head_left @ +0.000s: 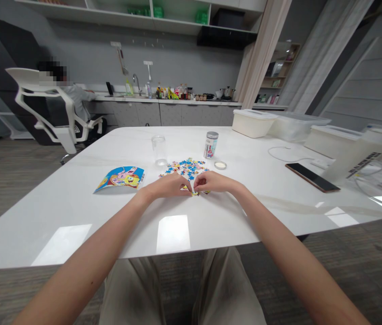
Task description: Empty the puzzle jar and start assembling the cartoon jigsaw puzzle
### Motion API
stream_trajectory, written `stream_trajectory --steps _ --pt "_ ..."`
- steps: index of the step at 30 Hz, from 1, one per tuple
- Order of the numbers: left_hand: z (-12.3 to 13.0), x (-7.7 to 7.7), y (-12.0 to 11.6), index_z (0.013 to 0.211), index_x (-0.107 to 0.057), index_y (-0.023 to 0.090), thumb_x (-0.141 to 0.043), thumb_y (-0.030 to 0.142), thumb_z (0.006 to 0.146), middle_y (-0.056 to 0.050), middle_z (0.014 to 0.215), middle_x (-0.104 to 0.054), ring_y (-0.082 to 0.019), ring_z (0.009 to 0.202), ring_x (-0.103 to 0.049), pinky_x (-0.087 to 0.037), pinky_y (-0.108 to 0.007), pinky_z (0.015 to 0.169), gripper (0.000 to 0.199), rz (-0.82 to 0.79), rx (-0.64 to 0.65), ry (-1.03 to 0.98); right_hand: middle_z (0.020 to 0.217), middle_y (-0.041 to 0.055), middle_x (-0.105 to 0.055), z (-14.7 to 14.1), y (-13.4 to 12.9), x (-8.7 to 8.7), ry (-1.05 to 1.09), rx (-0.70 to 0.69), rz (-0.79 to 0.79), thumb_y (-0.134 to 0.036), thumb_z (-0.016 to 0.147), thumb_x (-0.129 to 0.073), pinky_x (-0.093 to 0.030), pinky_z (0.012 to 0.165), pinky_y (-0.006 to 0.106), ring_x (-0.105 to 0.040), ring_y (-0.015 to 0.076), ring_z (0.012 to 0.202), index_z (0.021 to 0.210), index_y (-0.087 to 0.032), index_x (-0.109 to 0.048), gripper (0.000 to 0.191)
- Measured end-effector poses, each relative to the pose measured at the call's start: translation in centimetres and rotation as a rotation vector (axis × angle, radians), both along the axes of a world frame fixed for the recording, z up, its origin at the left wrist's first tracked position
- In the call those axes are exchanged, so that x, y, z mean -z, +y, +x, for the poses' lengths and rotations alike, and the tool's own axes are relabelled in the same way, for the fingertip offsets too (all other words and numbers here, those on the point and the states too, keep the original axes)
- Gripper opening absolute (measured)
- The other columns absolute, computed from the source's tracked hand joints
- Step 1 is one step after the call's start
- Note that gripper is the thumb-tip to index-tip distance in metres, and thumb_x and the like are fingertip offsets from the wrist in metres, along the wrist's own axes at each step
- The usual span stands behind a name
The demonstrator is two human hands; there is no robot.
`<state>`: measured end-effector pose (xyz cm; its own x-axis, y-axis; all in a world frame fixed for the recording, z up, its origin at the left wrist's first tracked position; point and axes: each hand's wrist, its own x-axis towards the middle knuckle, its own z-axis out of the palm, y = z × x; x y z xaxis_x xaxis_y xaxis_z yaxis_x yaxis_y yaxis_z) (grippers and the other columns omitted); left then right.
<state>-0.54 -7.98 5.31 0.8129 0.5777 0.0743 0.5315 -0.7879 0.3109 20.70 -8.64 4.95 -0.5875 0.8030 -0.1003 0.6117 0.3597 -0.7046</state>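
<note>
My left hand (172,185) rests on the white table with its fingers drawn together at some small puzzle pieces (195,193). Close beside it, my right hand (213,181) pinches at the same small pieces; whatever its fingertips hold is too small to make out. Just beyond both hands lies a loose pile of blue, yellow and pink puzzle pieces (187,167). A curved picture sheet (123,177) with cartoon figures is to the left of my left hand.
Behind the pile stand a clear open jar (158,150) and a printed can (210,145), with a round lid (220,165) nearby. A phone (311,177), cables and white boxes (253,124) are on the right. A person (77,100) sits at the back left.
</note>
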Motion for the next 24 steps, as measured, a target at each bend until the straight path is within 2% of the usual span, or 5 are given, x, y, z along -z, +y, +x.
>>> stream_trajectory --steps 9,15,19,24 --pt "0.0 0.1 0.1 0.092 -0.077 0.022 -0.060 0.032 0.084 0.001 0.062 -0.059 -0.009 0.055 -0.050 -0.034 -0.020 0.058 0.021 0.002 0.003 -0.002 0.070 0.0007 -0.065 0.0 0.1 0.5 -0.033 0.014 0.030 -0.027 0.075 -0.060 -0.040 0.059 0.022 -0.055 0.0112 0.063 0.081 -0.016 -0.067 0.014" --pt "0.1 0.3 0.1 0.094 -0.076 0.021 -0.058 0.032 0.086 0.001 0.064 -0.060 -0.009 0.056 -0.051 -0.035 -0.020 0.059 0.022 0.012 0.017 0.009 0.078 0.0037 -0.069 0.7 0.0 -0.3 -0.042 0.000 0.096 -0.028 0.085 -0.049 -0.043 0.065 0.022 -0.061 0.0131 0.070 0.088 -0.015 -0.068 0.023" --pt "-0.3 0.0 0.2 0.097 -0.075 0.021 -0.059 0.035 0.087 0.002 0.064 -0.057 -0.009 0.055 -0.050 -0.033 -0.020 0.057 0.023 0.017 0.001 0.028 0.083 0.0046 -0.071 1.3 0.0 -0.8 -0.126 0.017 0.155 -0.027 0.085 -0.051 -0.043 0.067 0.023 -0.061 0.0145 0.073 0.090 -0.016 -0.070 0.023" --pt "-0.8 -0.2 0.5 0.096 -0.074 0.021 -0.060 0.032 0.086 0.002 0.063 -0.056 -0.009 0.056 -0.050 -0.034 -0.020 0.057 0.021 0.030 -0.029 0.054 0.085 0.0052 -0.072 1.6 0.3 -0.6 -0.197 0.019 0.180 -0.027 0.086 -0.052 -0.043 0.067 0.023 -0.061 0.0154 0.074 0.093 -0.015 -0.071 0.024"
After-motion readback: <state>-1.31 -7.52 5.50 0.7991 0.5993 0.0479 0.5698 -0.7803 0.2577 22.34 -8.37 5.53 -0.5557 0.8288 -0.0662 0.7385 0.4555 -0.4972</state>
